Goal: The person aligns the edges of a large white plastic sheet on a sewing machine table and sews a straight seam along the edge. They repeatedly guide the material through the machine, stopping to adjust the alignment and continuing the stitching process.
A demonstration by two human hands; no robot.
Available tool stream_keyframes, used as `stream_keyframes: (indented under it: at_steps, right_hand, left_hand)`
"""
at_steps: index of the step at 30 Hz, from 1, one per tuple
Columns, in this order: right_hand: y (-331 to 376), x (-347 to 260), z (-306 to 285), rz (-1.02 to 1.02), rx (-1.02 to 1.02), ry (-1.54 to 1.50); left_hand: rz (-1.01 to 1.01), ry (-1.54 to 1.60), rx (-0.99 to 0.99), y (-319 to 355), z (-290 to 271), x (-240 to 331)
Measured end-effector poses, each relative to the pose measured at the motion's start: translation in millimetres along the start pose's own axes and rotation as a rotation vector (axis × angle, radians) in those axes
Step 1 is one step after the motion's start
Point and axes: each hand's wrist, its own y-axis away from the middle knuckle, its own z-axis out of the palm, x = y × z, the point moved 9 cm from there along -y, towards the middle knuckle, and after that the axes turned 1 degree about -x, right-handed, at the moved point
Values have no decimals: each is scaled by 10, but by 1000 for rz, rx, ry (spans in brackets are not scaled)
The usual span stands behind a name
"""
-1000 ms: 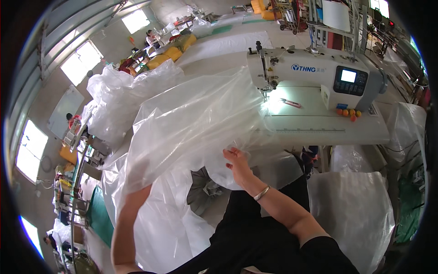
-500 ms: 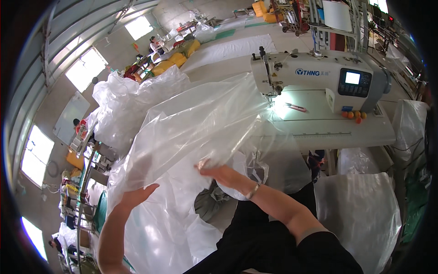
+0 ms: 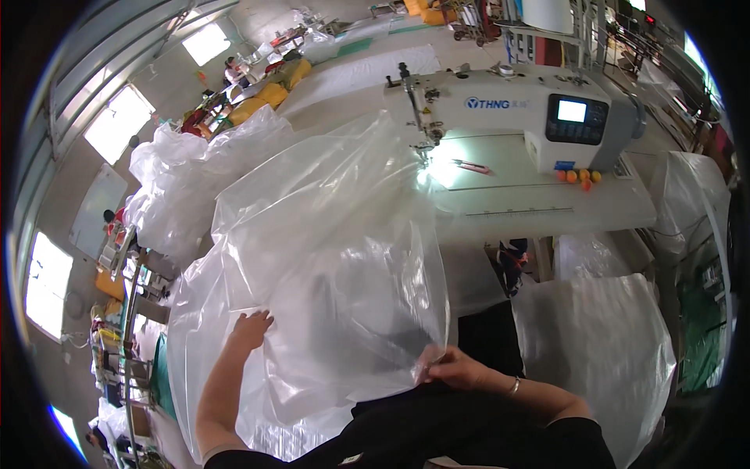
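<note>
Spread across the middle of the frame, where it drapes from the sewing head down to the wearer's lap, is a translucent plastic sheet [image 3: 328,258], creased and glossy, dark shapes showing through its lower right part. Right hand [image 3: 459,369], lower centre-right, pinches the sheet's lower right corner between thumb and fingers; silvery bracelet [image 3: 514,385] on that wrist. Left hand [image 3: 250,330], lower left of centre, lies against the sheet with fingers slightly apart; cannot tell if it grips any film. Black clothing [image 3: 476,438] along the bottom edge. Sheet's upper right edge runs up to the needle area of a white industrial sewing machine [image 3: 500,109], upper right, lamp glowing at the needle, control panel [image 3: 576,119] screen lit. On the machine table [image 3: 547,223]: slim pinkish tool [image 3: 473,167] right of the needle, cluster of small orange and yellow balls [image 3: 583,178] below the panel, ruler scale near the front edge. Large white cone of thread [image 3: 547,14] at the top edge, upper right. Crumpled heap of clear plastic [image 3: 195,172], left of centre; another plastic sheet hanging [image 3: 601,352], lower right. Yellow bundles [image 3: 269,95] and a seated person [image 3: 234,72], upper left, bright windows [image 3: 119,123] farther left
</note>
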Motion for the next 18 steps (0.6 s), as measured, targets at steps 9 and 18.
stream_keyframes:
  at_steps: [9, 18]
  right_hand:
    - [144, -506, 588, -325, -100, 938]
    - [509, -1274, 295, -830, 624, 1791]
  left_hand:
    - [655, 1620, 211, 627, -2368, 2643]
    - [359, 1715, 195, 391, -1957, 2908]
